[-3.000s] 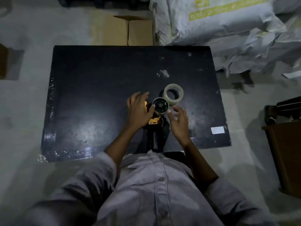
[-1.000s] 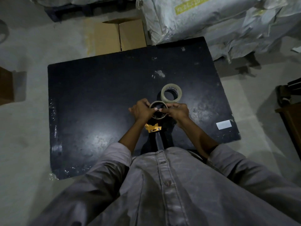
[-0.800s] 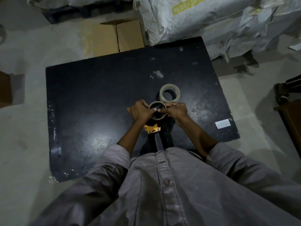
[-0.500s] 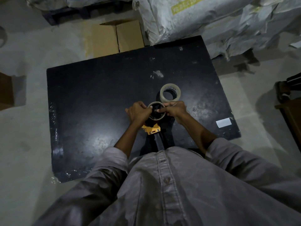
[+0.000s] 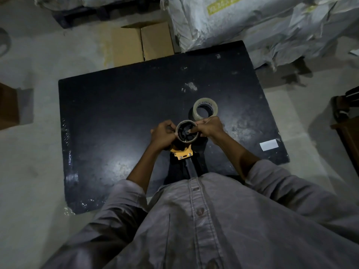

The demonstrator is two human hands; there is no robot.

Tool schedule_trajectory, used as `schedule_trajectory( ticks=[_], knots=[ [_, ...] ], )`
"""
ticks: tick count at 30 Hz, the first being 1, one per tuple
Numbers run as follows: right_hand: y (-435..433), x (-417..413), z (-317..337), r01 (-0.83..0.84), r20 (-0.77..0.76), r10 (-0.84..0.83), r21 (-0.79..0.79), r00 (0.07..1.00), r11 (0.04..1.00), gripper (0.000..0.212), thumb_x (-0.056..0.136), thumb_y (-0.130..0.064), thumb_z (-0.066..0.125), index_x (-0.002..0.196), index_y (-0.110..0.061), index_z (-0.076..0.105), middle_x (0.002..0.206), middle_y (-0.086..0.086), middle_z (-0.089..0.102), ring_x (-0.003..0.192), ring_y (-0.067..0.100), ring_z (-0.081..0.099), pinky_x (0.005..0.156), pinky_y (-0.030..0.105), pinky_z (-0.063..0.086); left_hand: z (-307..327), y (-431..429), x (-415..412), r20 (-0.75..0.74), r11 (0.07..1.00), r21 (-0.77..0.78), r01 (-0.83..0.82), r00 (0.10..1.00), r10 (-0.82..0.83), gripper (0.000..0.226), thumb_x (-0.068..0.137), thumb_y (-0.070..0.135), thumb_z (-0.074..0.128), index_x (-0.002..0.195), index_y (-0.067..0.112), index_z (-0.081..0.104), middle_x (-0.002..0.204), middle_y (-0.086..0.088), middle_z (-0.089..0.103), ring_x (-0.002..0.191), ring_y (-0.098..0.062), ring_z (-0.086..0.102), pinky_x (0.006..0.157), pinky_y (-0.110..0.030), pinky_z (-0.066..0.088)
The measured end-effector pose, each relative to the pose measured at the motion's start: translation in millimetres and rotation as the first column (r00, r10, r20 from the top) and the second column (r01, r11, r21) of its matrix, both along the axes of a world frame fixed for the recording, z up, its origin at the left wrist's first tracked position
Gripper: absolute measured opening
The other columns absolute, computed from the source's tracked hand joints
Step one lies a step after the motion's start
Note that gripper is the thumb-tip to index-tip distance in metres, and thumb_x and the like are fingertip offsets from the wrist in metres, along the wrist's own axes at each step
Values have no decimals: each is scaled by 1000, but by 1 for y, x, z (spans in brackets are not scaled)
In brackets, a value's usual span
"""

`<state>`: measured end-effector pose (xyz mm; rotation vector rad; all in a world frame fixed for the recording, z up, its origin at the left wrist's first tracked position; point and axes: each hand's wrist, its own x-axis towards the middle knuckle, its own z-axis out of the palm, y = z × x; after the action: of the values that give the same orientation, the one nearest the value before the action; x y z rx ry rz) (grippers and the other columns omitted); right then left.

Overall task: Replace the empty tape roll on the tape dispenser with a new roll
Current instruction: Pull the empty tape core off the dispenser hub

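Both grips (image 5: 163, 135) (image 5: 208, 128) around empty core (image 5: 187, 140) on dispenser (image 5: 182, 153)

Wearing a pale grey button-up shirt (image 5: 204, 226), creased and faintly stained. Dark round buttons down a stitched placket. Both sleeves (image 5: 124, 193) rolled back, forearms bare. Left hand (image 5: 162, 135) and right hand (image 5: 209, 127) ungloved.

Table (image 5: 116, 113) left half bare, new roll (image 5: 205, 111) just beyond right hand (image 5: 209, 127)
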<state>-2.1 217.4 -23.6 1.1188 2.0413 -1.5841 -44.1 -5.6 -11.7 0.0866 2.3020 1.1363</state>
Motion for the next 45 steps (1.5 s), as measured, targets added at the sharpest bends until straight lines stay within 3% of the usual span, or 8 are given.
schedule_trajectory(
  ticks=[7,13,19,25,30,35,40,45],
  knots=[
    [-6,-2,8,-16,-4,16,31,1000,999,33,64,-9,105,92,-9,88,87,5,86,88,29,85,75,42,69,4,-11,5,-11,999,41,14,1000,-14,13,85,13,76,93,20,69,68,8,75,76,-7,75,107,-66,56],
    [-8,-9,21,-89,-2,90,65,996,994,28,64,-10,104,85,-9,85,86,7,85,88,28,85,75,43,72,17,-20,7,14,997,73,26,1000,-27,16,94,-1,76,105,5,66,89,-24,79,90,-33,80,88,-52,64],
    [-15,-14,23,-188,11,189,198,982,962,27,62,-17,105,77,-8,84,74,7,83,74,31,84,69,49,72,19,-23,7,47,996,81,41,998,-45,20,92,-8,74,105,-4,59,96,-38,72,82,-23,69,72,-37,52],
    [-18,-18,18,-260,40,261,306,965,916,28,65,-18,102,75,-1,81,70,13,80,70,30,83,71,50,71,14,-18,3,102,996,63,62,992,-68,26,78,31,70,101,27,60,87,-8,80,87,-17,71,96,-51,50],
    [-4,0,2,-134,6,134,109,991,985,46,74,-25,104,94,8,80,91,21,83,85,34,84,82,55,71,18,-6,11,186,990,131,55,979,-79,42,96,-1,61,128,27,60,113,0,77,94,-24,70,72,-42,57],
    [-11,14,8,27,-23,-28,-60,999,998,48,77,-24,104,102,-5,68,116,22,81,107,32,82,77,41,70,-52,-11,3,102,976,75,205,972,-212,76,70,30,73,137,56,48,133,11,68,134,-36,58,110,-81,45],
    [-17,14,1,63,-1,-63,-108,998,992,48,78,-21,102,111,2,75,112,16,83,104,29,83,78,39,70,-11,-1,18,-3,975,-20,223,975,-223,81,77,33,86,141,54,41,143,9,65,146,-24,43,120,-60,26],
    [-15,13,-3,53,18,-51,-98,999,994,37,77,-21,102,99,-3,78,107,18,84,95,25,80,76,37,64,-19,-6,19,-8,984,25,177,984,-177,81,69,16,68,136,57,47,132,18,58,148,-24,46,118,-71,35]
  ],
)
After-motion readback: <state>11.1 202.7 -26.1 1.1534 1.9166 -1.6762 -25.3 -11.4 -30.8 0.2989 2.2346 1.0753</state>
